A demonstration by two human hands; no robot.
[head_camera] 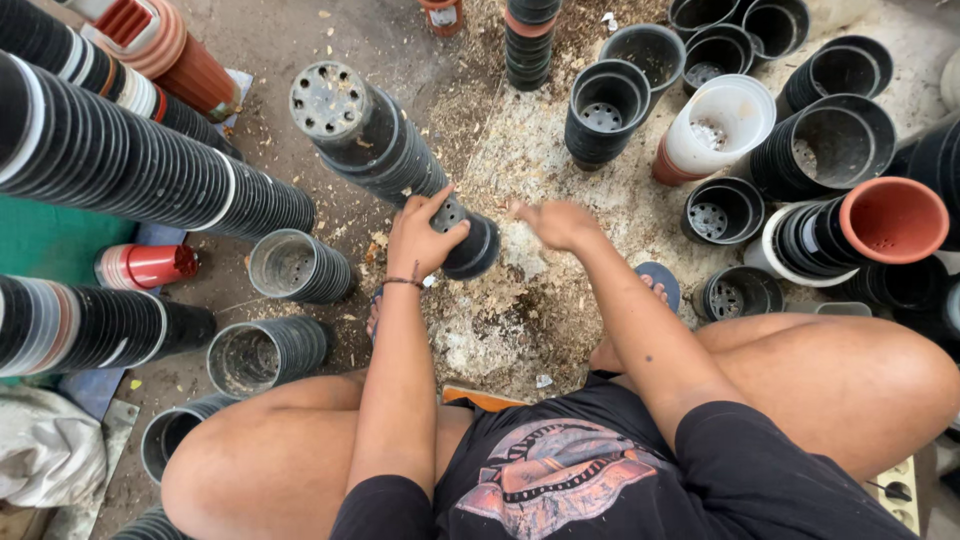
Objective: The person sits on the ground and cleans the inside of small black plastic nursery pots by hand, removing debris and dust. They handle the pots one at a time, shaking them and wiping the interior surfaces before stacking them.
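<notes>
Our left hand (pixel 420 238) is closed around the near end of a nested stack of black pots (pixel 385 150); our right hand (pixel 560 222) hangs just beside it, fingers loosely curled and holding nothing, over the sawdust-covered floor (pixel 520 300); we judge the step to be handling this stack, and the next move needs a firm grip of both hands; the stack's long axis runs up-left away from us, its perforated bottom pointing away.

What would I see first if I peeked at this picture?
Black plant pots everywhere, in long stacks lying at the left and loose ones at the upper right. In the middle, the left hand grips a tall stack, the right hand beside it. One orange pot glows at the right.
</notes>
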